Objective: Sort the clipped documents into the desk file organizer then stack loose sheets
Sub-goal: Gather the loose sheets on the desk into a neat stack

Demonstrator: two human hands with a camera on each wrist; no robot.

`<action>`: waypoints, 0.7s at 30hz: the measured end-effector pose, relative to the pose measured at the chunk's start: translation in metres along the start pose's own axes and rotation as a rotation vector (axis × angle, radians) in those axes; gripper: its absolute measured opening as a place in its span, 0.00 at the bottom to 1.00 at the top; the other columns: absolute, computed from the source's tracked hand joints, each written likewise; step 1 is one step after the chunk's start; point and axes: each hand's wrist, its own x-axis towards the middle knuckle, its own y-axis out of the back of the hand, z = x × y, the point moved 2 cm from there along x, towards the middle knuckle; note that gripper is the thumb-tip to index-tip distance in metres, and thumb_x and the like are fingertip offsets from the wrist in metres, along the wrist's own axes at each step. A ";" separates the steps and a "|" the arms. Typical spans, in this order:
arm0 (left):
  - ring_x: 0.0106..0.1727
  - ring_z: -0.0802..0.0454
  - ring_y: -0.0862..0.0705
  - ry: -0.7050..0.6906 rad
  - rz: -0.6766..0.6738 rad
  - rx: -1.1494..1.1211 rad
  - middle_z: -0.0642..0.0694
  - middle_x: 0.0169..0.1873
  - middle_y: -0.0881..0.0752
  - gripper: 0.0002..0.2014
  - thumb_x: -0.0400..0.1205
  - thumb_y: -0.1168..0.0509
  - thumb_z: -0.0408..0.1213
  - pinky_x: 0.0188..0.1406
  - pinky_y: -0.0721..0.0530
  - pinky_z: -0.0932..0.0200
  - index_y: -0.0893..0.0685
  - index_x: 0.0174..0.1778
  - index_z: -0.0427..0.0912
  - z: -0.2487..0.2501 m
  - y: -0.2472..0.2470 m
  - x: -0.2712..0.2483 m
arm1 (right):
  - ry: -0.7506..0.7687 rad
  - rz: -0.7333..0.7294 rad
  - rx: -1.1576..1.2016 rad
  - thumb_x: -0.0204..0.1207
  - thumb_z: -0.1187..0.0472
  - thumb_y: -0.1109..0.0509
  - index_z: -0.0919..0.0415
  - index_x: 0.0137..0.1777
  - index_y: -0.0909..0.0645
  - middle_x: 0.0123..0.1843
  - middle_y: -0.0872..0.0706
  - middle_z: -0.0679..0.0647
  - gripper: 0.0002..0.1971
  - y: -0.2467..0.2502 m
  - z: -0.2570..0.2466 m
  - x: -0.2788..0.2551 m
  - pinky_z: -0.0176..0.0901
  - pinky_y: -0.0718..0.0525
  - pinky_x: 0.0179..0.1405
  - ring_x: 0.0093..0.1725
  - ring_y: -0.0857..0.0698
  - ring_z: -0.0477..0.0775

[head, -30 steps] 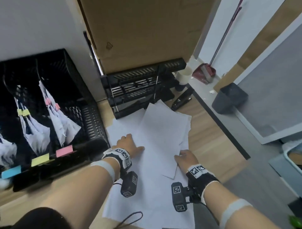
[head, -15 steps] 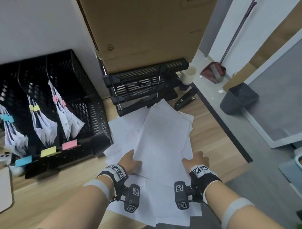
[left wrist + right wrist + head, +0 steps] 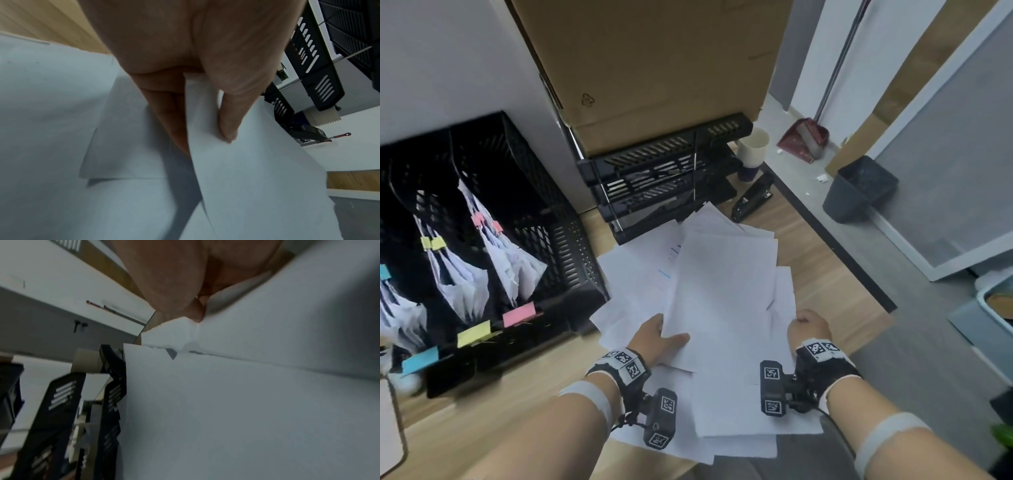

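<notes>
Loose white sheets [image 3: 722,294] lie fanned out on the wooden desk in front of me. My left hand [image 3: 657,339] grips the near left edge of the upper sheets [image 3: 246,178], thumb on top and fingers underneath. My right hand [image 3: 808,327] holds the right edge of the same sheets [image 3: 246,386], its fingers curled over the paper's edge. At the left stands the black mesh file organizer [image 3: 544,219], with clipped documents [image 3: 510,260] in its slots bearing pink, yellow and blue clips. Pink, yellow and blue sticky labels [image 3: 474,332] mark its front.
A black stacked letter tray [image 3: 664,178] stands behind the sheets under a large cardboard box [image 3: 654,68]. A black stapler [image 3: 753,200] and a pale cup [image 3: 753,149] sit near the desk's right edge. On the floor are a grey bin [image 3: 859,188] and a dustpan [image 3: 804,137].
Both hands have gone from resting flat on the paper to gripping the sheets' side edges and drawing them nearer. The pile's top sheets have lifted and shifted toward me.
</notes>
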 end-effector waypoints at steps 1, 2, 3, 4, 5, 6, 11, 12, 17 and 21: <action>0.55 0.41 0.08 -0.005 -0.010 0.021 0.43 0.55 0.07 0.32 0.65 0.22 0.57 0.62 0.11 0.36 0.17 0.61 0.44 -0.002 0.001 0.004 | -0.017 0.003 0.057 0.79 0.71 0.42 0.63 0.58 0.17 0.53 0.16 0.60 0.15 0.001 -0.002 0.002 0.40 0.27 0.47 0.45 0.22 0.59; 0.59 0.42 0.09 -0.003 -0.018 0.057 0.43 0.59 0.09 0.37 0.63 0.23 0.60 0.63 0.12 0.37 0.20 0.65 0.44 -0.006 0.002 0.009 | -0.026 -0.016 0.082 0.80 0.70 0.42 0.64 0.60 0.17 0.54 0.16 0.60 0.15 0.000 -0.006 0.002 0.40 0.27 0.47 0.45 0.21 0.59; 0.62 0.43 0.11 -0.004 -0.031 0.094 0.44 0.63 0.11 0.41 0.63 0.23 0.61 0.64 0.12 0.38 0.23 0.70 0.46 -0.003 0.003 0.009 | -0.025 -0.054 0.089 0.80 0.70 0.42 0.65 0.62 0.18 0.55 0.16 0.60 0.15 -0.003 -0.011 0.002 0.40 0.27 0.47 0.46 0.21 0.59; 0.63 0.44 0.12 -0.008 -0.049 0.130 0.45 0.65 0.12 0.42 0.63 0.22 0.61 0.65 0.13 0.39 0.24 0.71 0.46 0.003 0.004 0.008 | -0.019 -0.109 0.087 0.80 0.69 0.42 0.65 0.62 0.19 0.54 0.16 0.59 0.15 -0.008 -0.016 0.002 0.40 0.27 0.47 0.47 0.21 0.58; 0.62 0.45 0.12 -0.017 -0.061 0.169 0.46 0.63 0.12 0.40 0.65 0.22 0.59 0.65 0.13 0.40 0.25 0.70 0.46 0.011 0.005 0.006 | -0.016 -0.161 0.084 0.81 0.68 0.42 0.65 0.60 0.19 0.54 0.16 0.58 0.14 -0.012 -0.022 0.001 0.39 0.26 0.46 0.47 0.21 0.58; 0.61 0.45 0.12 -0.018 -0.064 0.223 0.46 0.61 0.12 0.37 0.67 0.21 0.57 0.65 0.13 0.42 0.25 0.68 0.45 0.018 0.006 0.005 | -0.016 -0.200 0.083 0.80 0.67 0.42 0.65 0.58 0.19 0.54 0.15 0.60 0.12 -0.018 -0.028 -0.001 0.40 0.25 0.42 0.47 0.20 0.58; 0.72 0.40 0.24 -0.168 0.332 0.723 0.40 0.71 0.23 0.34 0.77 0.28 0.60 0.73 0.23 0.46 0.23 0.74 0.45 0.054 0.030 0.018 | -0.117 -0.286 0.012 0.69 0.58 0.37 0.64 0.58 0.31 0.51 0.17 0.59 0.18 -0.037 -0.040 -0.010 0.49 0.16 0.49 0.50 0.15 0.63; 0.76 0.40 0.27 -0.166 0.387 0.754 0.40 0.76 0.27 0.34 0.78 0.29 0.59 0.76 0.26 0.45 0.25 0.77 0.47 0.061 0.037 0.025 | -0.122 -0.292 0.003 0.70 0.58 0.37 0.63 0.57 0.33 0.49 0.19 0.58 0.18 -0.040 -0.040 -0.011 0.49 0.16 0.48 0.49 0.15 0.64; 0.76 0.34 0.25 0.082 0.311 0.703 0.34 0.75 0.26 0.46 0.73 0.26 0.62 0.76 0.25 0.38 0.36 0.81 0.42 0.077 0.054 0.066 | -0.067 -0.297 0.057 0.69 0.57 0.35 0.64 0.55 0.24 0.41 0.17 0.53 0.16 -0.059 -0.037 -0.007 0.46 0.18 0.43 0.43 0.15 0.59; 0.70 0.35 0.18 0.084 0.151 0.563 0.37 0.68 0.18 0.41 0.74 0.23 0.55 0.69 0.19 0.49 0.31 0.76 0.36 0.079 0.045 0.068 | -0.039 -0.361 0.094 0.56 0.46 0.35 0.60 0.56 0.17 0.46 0.11 0.57 0.29 -0.078 -0.024 0.012 0.50 0.15 0.52 0.47 0.12 0.60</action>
